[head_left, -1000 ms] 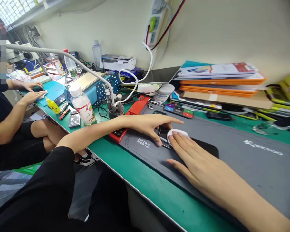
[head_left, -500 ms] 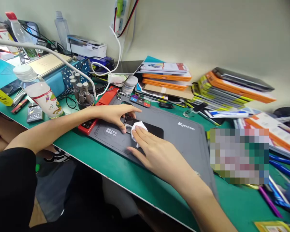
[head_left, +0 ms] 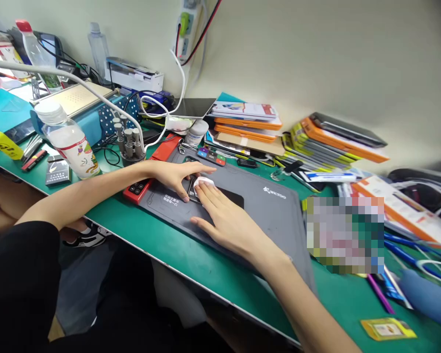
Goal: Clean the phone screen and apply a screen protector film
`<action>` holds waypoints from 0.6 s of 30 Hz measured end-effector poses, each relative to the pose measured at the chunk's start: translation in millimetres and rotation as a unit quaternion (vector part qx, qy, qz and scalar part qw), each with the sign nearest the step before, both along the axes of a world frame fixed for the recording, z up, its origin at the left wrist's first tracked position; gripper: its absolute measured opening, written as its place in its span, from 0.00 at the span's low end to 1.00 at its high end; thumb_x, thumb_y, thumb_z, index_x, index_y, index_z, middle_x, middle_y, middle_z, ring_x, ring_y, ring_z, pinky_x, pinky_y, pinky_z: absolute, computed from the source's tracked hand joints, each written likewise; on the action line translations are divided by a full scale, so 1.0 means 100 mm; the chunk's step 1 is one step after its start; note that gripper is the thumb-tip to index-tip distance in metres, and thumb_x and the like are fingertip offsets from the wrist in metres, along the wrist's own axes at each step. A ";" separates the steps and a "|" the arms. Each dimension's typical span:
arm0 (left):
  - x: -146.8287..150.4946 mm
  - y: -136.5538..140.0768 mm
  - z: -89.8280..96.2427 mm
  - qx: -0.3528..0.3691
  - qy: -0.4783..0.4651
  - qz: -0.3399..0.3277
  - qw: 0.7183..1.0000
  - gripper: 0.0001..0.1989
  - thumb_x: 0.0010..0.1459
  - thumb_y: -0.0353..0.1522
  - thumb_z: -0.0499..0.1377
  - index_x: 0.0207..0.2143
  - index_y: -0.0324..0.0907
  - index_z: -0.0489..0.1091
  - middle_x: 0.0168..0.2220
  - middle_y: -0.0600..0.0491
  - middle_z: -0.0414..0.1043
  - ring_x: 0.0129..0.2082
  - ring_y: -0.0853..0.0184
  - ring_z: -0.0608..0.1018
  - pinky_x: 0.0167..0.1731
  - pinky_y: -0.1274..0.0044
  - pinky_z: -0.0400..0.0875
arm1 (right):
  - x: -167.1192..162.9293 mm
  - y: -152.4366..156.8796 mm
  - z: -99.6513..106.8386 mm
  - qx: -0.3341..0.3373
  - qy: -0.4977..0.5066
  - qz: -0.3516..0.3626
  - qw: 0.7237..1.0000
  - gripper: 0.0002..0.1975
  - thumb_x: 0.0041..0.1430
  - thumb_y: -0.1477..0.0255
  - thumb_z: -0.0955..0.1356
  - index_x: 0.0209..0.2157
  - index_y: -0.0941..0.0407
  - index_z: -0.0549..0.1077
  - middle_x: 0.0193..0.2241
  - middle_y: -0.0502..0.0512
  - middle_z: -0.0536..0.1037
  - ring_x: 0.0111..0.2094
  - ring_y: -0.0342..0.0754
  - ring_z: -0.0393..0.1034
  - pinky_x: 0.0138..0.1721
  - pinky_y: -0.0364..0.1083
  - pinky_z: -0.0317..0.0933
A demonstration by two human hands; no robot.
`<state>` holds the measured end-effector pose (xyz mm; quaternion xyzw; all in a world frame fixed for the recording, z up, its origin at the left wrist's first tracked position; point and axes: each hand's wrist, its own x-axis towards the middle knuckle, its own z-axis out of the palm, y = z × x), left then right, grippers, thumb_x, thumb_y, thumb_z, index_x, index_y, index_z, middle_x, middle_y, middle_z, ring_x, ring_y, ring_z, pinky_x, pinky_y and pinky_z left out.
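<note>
A dark smartphone (head_left: 235,197) lies flat on a grey work mat (head_left: 268,215). My left hand (head_left: 171,175) grips its left end, thumb at the near edge and other fingers at the far edge, with the index finger stretched out above. Under the fingertips of my right hand (head_left: 230,220) is a folded white tissue (head_left: 202,182), pressed flat against the phone's surface. The right thumb is spread out to the side, over the mat. My right fingers and the tissue hide the middle of the phone.
A red control unit (head_left: 135,190) adjoins the mat's left end. Further left stand a screwdriver holder (head_left: 128,142) and a drink bottle (head_left: 73,144). Stacked orange-edged boxes (head_left: 246,122) line the wall. A blurred patch (head_left: 345,235) and a yellow packet (head_left: 387,329) lie right.
My right hand has slid the tissue leftward and away from me along the phone, closer to my left hand. My left hand keeps its place on the phone. The camera view has shifted slightly.
</note>
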<state>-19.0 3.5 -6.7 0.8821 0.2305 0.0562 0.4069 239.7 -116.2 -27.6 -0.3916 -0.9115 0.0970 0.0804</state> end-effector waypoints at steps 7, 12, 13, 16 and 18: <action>0.05 0.00 0.03 -0.100 -0.018 0.028 0.994 0.48 0.64 0.40 0.53 0.83 0.44 0.44 0.82 0.45 0.55 0.80 0.56 0.62 0.76 0.66 0.60 | 0.00 0.06 0.02 -0.011 -0.008 -0.004 1.000 0.45 0.80 0.45 0.57 0.82 0.62 0.56 0.82 0.66 0.52 0.82 0.62 0.45 0.81 0.64 0.49; 0.15 -0.02 0.07 -0.105 -0.023 0.104 0.989 0.39 0.75 0.46 0.41 0.80 0.36 0.49 0.80 0.39 0.58 0.75 0.56 0.68 0.72 0.66 0.66 | -0.18 0.15 0.05 -0.013 -0.013 -0.030 0.999 0.46 0.80 0.45 0.58 0.81 0.67 0.56 0.81 0.71 0.52 0.82 0.63 0.45 0.82 0.63 0.46; 0.15 -0.03 0.08 -0.099 -0.023 0.108 0.989 0.38 0.76 0.48 0.39 0.79 0.36 0.51 0.80 0.38 0.59 0.74 0.56 0.69 0.71 0.65 0.67 | -0.20 0.10 0.04 -0.004 -0.009 -0.028 1.000 0.47 0.80 0.45 0.58 0.81 0.68 0.56 0.81 0.71 0.52 0.83 0.63 0.44 0.82 0.64 0.46; 0.15 -0.05 0.10 -0.090 -0.024 0.100 0.991 0.38 0.78 0.50 0.36 0.78 0.37 0.55 0.78 0.38 0.62 0.73 0.55 0.70 0.71 0.63 0.68 | -0.21 -0.09 0.00 0.020 0.005 -0.007 1.000 0.48 0.79 0.44 0.59 0.81 0.68 0.54 0.81 0.71 0.52 0.83 0.63 0.44 0.81 0.65 0.48; 0.14 -0.05 0.10 -0.090 -0.025 0.097 0.991 0.38 0.78 0.50 0.35 0.78 0.38 0.55 0.78 0.38 0.62 0.73 0.55 0.71 0.71 0.64 0.68 | -0.17 -0.17 -0.03 0.026 0.007 0.003 1.000 0.47 0.79 0.45 0.60 0.82 0.66 0.54 0.81 0.70 0.52 0.83 0.63 0.44 0.81 0.65 0.48</action>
